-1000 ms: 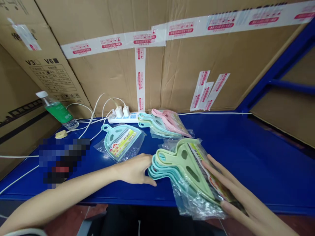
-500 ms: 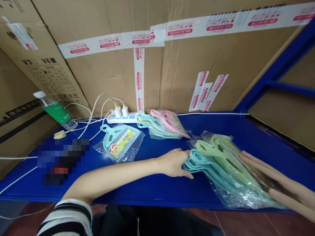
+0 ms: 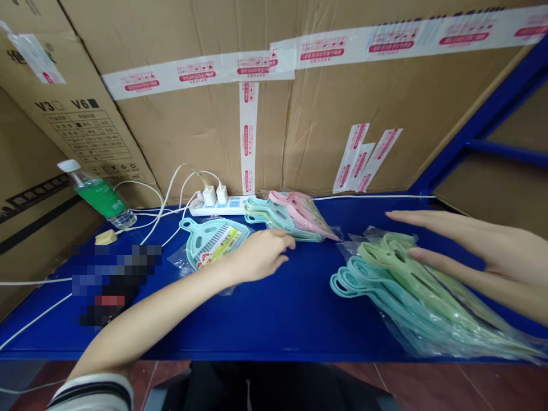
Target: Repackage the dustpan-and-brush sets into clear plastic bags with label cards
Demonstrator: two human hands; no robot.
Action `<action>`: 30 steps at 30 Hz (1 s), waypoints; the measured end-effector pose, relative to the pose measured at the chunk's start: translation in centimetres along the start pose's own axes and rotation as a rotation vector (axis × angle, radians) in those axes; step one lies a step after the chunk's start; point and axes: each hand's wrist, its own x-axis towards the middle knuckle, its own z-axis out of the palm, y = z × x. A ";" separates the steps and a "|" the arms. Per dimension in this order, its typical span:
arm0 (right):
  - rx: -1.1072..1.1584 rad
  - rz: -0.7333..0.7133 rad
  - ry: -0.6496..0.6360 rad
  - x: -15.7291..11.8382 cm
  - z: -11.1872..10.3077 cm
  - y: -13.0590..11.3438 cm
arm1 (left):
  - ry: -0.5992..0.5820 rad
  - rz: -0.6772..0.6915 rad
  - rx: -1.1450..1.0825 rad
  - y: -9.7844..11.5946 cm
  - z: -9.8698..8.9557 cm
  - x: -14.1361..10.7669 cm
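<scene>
My left hand (image 3: 265, 255) is over the blue tabletop, its fingers loosely bent and apart with nothing in them. Partly behind its wrist lies a light-blue dustpan (image 3: 200, 240) in a clear bag, with a striped brush and a yellow label. My right hand (image 3: 479, 245), fingers stretched out, hovers at the far edge of a bagged pile; whether it touches the plastic I cannot tell. That pile has green dustpans (image 3: 411, 274) over blue dustpans (image 3: 377, 288), handles facing left. Further back, a pink dustpan (image 3: 299, 211) overlaps bagged blue dustpans (image 3: 268, 214).
A white power strip (image 3: 235, 204) with chargers and cables lies along the cardboard wall (image 3: 205, 125). To the left are a tilted green-labelled bottle (image 3: 100, 197) and a dark pixelated object (image 3: 124, 279). A blue metal frame (image 3: 483, 108) rises at right.
My left hand has let go of the blue dustpan handles and moved left, away from the pile. My right hand has lifted and opened off the pile's right side.
</scene>
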 end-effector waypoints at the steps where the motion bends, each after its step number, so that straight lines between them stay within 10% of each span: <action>1: -0.059 -0.063 0.002 0.6 0.3 -1.8 | 0.027 -0.024 -0.010 -0.6 -0.3 -0.6; 6: -0.238 -0.391 0.151 -0.8 6.3 -7.8 | 0.001 -0.102 0.049 -3.0 -0.2 -2.5; 12: -0.387 -0.515 0.087 -3.3 14.0 -7.9 | -0.057 -0.112 0.114 -4.4 0.6 -2.9; 23: -0.512 -0.469 -0.006 -4.7 13.2 -3.1 | 0.031 -0.276 0.214 -6.9 -0.4 -6.1; 30: -0.498 -0.458 -0.044 -4.9 13.1 -1.4 | 0.139 -0.403 0.081 -8.7 -0.6 -1.0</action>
